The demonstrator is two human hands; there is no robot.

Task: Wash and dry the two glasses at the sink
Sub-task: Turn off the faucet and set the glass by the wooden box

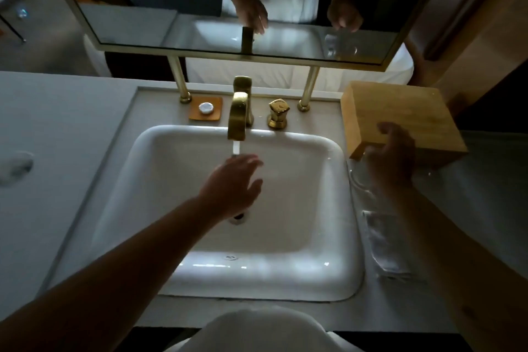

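A clear glass (360, 180) stands on the counter just right of the white sink (323, 274), in front of a wooden box. My right hand (393, 157) reaches down over its top with the fingers curled around the rim; the mirror reflection shows the same grip. My left hand (234, 183) is held open over the basin, fingers spread, under the thin stream of water running from the gold faucet (237, 114). A blurred round shape (15, 167) lies on the far left counter; I cannot tell what it is. No second glass is plainly visible.
A wooden box (400, 117) sits at the back right of the counter. A folded cloth (385, 246) lies on the counter right of the sink. A gold tap handle (277, 113) and an orange soap dish (217, 116) stand behind the basin, below a framed mirror (200, 46).
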